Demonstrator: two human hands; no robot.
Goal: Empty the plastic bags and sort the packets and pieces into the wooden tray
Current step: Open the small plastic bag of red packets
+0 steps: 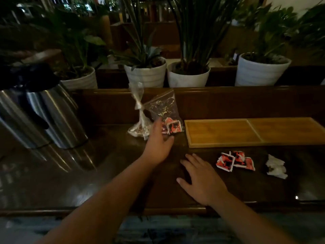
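A clear zip bag (164,108) leans against the counter's back wall with red-and-black packets (173,127) in its bottom. Beside it, on its left, stands a twisted clear bag (139,118) with small pieces inside. My left hand (158,143) reaches toward the zip bag, fingers apart, at its lower edge; whether it touches is unclear. My right hand (202,178) lies flat and open on the dark counter. The two-compartment wooden tray (253,131) sits to the right with nothing in it. In front of it lie a few loose red packets (235,161) and white wrapped pieces (276,166).
Two steel thermos jugs (40,113) stand at the left of the counter. Several potted plants in white pots (188,74) line the ledge behind the back wall. The counter's front edge (158,210) runs just below my right wrist.
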